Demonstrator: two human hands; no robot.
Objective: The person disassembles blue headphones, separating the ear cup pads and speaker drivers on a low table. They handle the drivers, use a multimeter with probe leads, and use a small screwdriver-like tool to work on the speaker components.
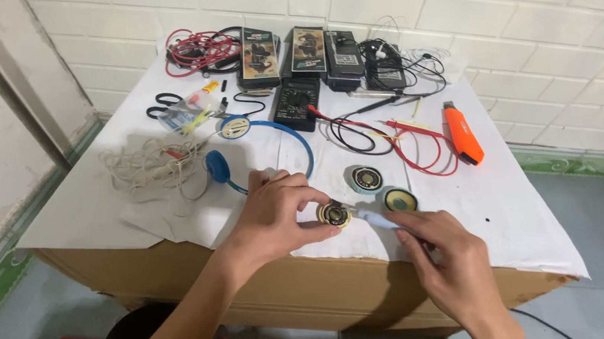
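Note:
My left hand (275, 215) pinches a small round speaker driver (333, 215), cream-rimmed with a dark centre, at the near edge of the white-covered cardboard table (504, 236). My right hand (446, 256) grips a thin tool with a pale blue handle (378, 218); its tip touches the driver's right side. Just beyond lie two more round drivers: one (366, 178) to the left, another (400, 200) to the right. A blue headband headphone (244, 152) lies left of them.
A black multimeter (297, 102) with red and black leads sits mid-table. Behind it stand several small boxes (307, 50). Red cables (198, 50) lie back left, an orange utility knife (463, 132) right, tangled white cord (149, 165) and black scissors (163, 105) left.

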